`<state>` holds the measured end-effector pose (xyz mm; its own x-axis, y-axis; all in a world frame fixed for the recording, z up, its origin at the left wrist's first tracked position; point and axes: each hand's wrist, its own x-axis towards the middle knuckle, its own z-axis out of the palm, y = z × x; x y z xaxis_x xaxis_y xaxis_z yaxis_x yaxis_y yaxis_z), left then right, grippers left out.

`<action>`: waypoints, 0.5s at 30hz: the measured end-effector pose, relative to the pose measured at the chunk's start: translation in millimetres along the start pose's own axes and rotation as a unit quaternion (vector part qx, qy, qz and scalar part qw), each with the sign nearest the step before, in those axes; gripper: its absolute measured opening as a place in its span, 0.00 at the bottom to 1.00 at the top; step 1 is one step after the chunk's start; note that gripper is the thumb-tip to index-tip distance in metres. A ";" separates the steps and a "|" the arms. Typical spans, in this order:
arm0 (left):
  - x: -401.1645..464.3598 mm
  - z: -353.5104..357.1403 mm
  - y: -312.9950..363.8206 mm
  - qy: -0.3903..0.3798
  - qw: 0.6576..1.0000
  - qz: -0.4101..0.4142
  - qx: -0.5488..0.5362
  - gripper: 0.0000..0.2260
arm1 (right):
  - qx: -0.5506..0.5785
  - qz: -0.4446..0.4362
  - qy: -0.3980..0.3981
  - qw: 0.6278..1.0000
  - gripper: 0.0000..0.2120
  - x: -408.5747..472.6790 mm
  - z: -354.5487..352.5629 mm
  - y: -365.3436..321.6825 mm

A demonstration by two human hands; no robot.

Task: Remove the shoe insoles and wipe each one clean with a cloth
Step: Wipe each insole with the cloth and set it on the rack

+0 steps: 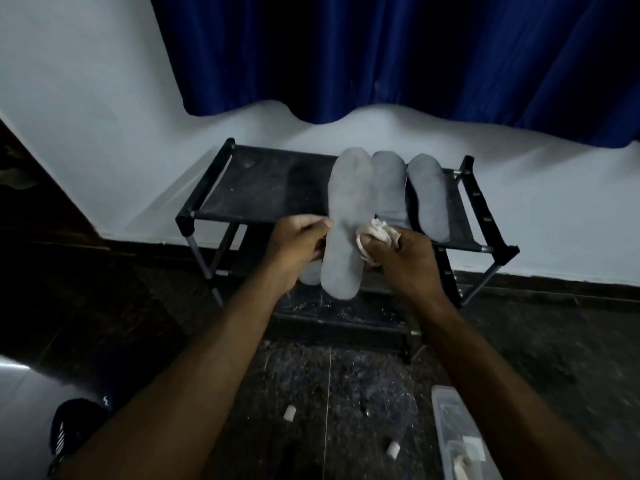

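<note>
The blue curtain (398,53) fills the 12 o'clock area against the pale wall (86,116); the dark speckled floor (329,393) spans the 6 o'clock area. The black shoe rack (263,185) stands against the wall at centre; its top shelf is a dark fabric panel, and lower tiers show beneath it. Two grey insoles lie flat on the top shelf at 1 o'clock: the middle insole (389,183) and the right insole (429,195), side by side, lengthwise toward the wall. The held insole (341,244) is the longest in view; it stands at centre, toe toward 12 o'clock, heel toward 6 o'clock, overlapping the front edge of the rack and the middle insole. A further pale rounded piece (310,275) shows just below the left hand; its identity cannot be told. The left hand (298,244) holds the held insole at its 9 o'clock edge; the grip is fingers curled round that edge. The right hand (405,258) is at the 3 o'clock edge; its grip is closed round the white cloth (375,233), which touches the insole surface. A clear plastic box (457,438) lies on the floor at 5 o'clock; a dark shoe (74,431) shows at 8 o'clock; two small white pieces (289,414) lie on the floor at 6 o'clock.
</note>
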<state>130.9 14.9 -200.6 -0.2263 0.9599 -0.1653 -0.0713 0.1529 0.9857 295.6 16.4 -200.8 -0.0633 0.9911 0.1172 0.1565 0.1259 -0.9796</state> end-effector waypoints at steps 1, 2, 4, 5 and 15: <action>12.7 2.6 7.7 -0.002 1.000 -0.005 -0.005 0.09 | -0.013 -0.010 0.002 1.000 0.01 14.7 0.0 -1.3; 24.2 4.9 14.5 -0.004 1.000 -0.011 -0.012 0.09 | -0.030 -0.021 0.003 0.999 0.02 28.5 0.0 -2.3; 45.8 10.3 25.1 -0.012 0.999 -0.024 -0.025 0.10 | -0.048 -0.035 0.012 0.998 0.05 55.8 0.6 -1.7; 56.3 12.6 28.2 -0.015 0.999 -0.031 -0.031 0.09 | -0.049 -0.032 0.019 0.998 0.07 69.3 1.5 0.1; 130.4 27.0 12.6 0.008 0.997 -0.068 0.018 0.09 | -0.088 0.001 0.037 0.995 0.09 140.9 14.8 50.1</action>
<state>126.8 148.3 -208.8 -0.2316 0.9259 -0.2984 -0.0680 0.2905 0.9544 279.9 161.6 -235.8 0.0098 0.9910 0.1332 0.3274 0.1226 -0.9369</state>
